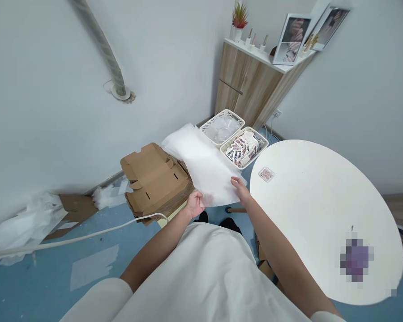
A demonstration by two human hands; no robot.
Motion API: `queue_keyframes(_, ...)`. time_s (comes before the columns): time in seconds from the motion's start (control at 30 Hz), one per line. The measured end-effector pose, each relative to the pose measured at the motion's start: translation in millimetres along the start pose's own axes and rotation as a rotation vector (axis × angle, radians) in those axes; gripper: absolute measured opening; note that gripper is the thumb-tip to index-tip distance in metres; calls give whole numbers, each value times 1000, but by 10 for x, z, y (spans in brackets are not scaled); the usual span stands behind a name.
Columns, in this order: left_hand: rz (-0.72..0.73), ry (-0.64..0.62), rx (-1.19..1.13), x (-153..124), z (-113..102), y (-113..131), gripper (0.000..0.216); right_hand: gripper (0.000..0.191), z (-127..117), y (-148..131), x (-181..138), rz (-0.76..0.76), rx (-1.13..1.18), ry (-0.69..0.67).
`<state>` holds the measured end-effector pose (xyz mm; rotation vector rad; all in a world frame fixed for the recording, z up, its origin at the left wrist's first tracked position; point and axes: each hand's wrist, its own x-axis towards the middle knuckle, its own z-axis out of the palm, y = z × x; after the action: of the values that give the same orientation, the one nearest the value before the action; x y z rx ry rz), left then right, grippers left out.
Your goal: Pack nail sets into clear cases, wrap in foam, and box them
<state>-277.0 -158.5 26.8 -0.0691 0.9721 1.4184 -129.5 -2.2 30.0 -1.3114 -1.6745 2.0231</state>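
The left grip and right grip pinch the white sheets' near corners; layers beyond them could slide apart if either pinch slackens.

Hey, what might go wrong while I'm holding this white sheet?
The white sheet held by your left hand and right hand could crease or tear if pulled. The cardboard stack looks uneven, so a bump might shift it. The small pack near the edge of the round table could get knocked off.
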Motion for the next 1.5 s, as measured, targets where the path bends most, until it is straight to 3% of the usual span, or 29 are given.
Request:
queue_keyframes(0.2,-173,-72,196,-54,-152,-172,30,46,-97,-350,178,-4,-46,-60)
queue_keyframes(0.4,-244,-136,438,-31,-198,-317,22,38,-72,-669,290,-100,-141,-75)
queue_keyframes(0.53,-195,-111,516,60,-95,-360,9,25,-229,-809,151,-320,-328,138)
queue_keyframes(0.67,-97,-29,565,215,75,-426,9,33,-634,-788,-143,-539,-522,453)
queue_keyframes(0.8,-15,-56,591,390,289,-568,23,38,-1164,-570,-496,-583,-540,663)
queue_keyframes(1.0,19,-219,756,608,803,-917,25,38,-1954,-100,-1089,-418,-455,954)
queue_keyframes(1.23,152,-260,1062,738,1475,-1524,16,41,-2826,458,-1697,-107,-268,989)
queue_keyframes(1.37,170,-210,1203,792,1697,-1859,15,39,-3229,835,-1832,-33,-316,987)
queue_keyframes(1.5,131,-129,1395,802,1828,-2077,10,40,-3475,1172,-1830,-8,-413,911)
